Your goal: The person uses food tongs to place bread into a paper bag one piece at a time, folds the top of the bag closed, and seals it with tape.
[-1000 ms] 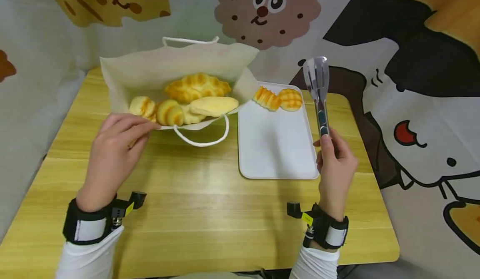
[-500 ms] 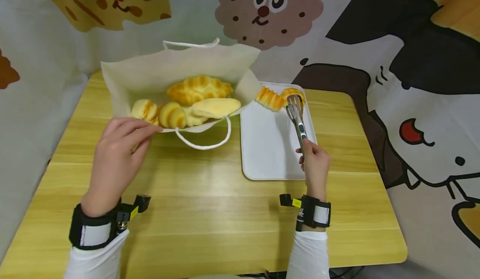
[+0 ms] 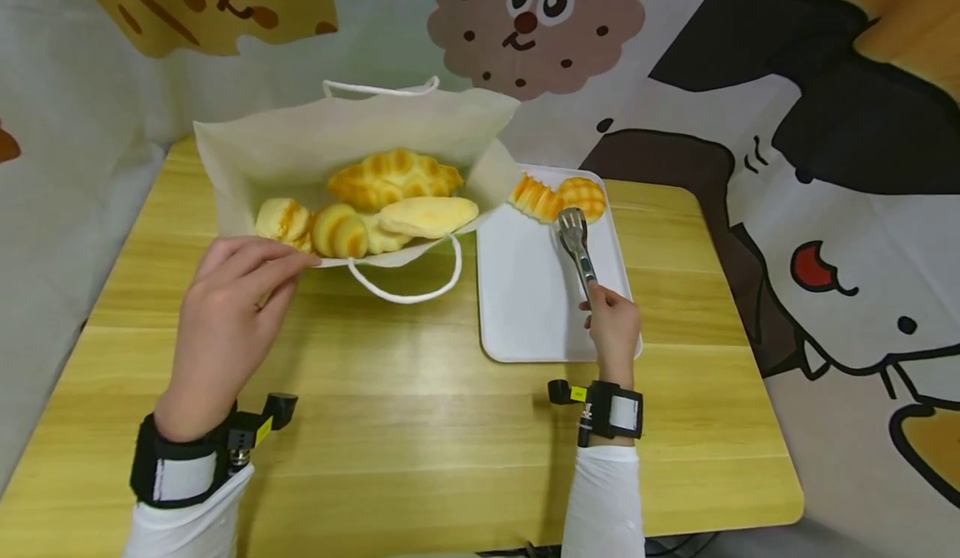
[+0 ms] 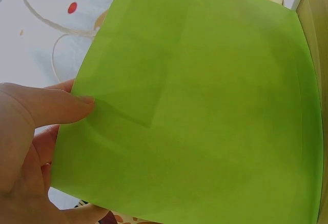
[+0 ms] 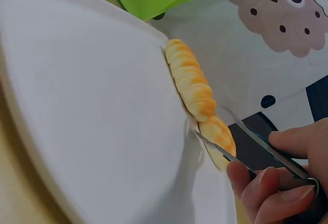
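Note:
In the head view my left hand pinches the near rim of a paper bag, white inside. The left wrist view shows its green outside, with my thumb on that face. My right hand holds metal tongs over a white tray. Two breads lie at the tray's far end: a ridged, elongated one and a round, grid-marked one. The tongs' arms stand apart in the right wrist view, tips beside the round bread, gripping neither.
Inside the bag are a large braided bread, a pale oval one, a striped roll and other breads. A white rope handle hangs over the bag's near side. The wooden table meets a printed cloth behind.
My right hand has swung the tongs from upright at the tray's right side down and left over the tray, then back slightly from the round bread. The left hand keeps its hold.

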Motion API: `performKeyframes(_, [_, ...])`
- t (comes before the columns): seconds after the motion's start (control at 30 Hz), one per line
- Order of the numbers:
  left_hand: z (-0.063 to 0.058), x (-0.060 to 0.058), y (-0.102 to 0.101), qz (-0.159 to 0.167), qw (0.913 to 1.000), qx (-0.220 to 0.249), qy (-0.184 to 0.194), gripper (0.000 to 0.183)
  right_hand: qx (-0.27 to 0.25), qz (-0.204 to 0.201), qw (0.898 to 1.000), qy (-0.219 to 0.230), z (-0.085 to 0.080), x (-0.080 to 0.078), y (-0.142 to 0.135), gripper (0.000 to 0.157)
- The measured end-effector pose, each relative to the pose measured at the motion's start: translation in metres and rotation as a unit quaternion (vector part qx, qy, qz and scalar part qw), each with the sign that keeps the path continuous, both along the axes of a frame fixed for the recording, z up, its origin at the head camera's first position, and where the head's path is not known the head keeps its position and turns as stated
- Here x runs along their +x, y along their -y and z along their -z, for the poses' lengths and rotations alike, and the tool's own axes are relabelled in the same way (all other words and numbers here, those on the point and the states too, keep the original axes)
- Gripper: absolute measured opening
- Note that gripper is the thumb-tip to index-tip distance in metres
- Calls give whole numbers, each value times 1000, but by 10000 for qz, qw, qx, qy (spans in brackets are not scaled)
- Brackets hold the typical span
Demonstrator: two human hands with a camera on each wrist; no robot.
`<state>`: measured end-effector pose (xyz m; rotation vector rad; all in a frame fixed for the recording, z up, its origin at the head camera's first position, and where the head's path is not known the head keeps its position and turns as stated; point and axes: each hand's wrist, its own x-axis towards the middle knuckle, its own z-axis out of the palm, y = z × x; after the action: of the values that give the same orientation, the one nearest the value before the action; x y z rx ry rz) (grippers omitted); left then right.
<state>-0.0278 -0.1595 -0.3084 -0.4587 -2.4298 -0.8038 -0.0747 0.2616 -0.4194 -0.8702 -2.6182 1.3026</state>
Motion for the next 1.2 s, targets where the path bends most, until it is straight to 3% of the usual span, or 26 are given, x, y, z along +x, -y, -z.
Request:
performKeyframes(0.27, [-1,1,0,33,10000,-16,34,16,-514,-133,9985,130,2,-17,-3,48])
performKeyframes(0.53, [-2,1,0,10,10000,-18,52,15,-285,-214,9990,280,4,-27,-3,51])
performKeyframes(0.83, [-3,1,0,-43,9999,-92,117,16,-1366,47,9906,14,17,-36,-3,50])
performKeyframes(0.93, [-3,1,0,-50,9999,-84,119,17,-1514,75,9884,2,18,-38,-1,51])
performKeyframes(1.2, [-1,1,0,-43,9997,-143,179,16,-1482,-281,9885,93,11,-47,1,51])
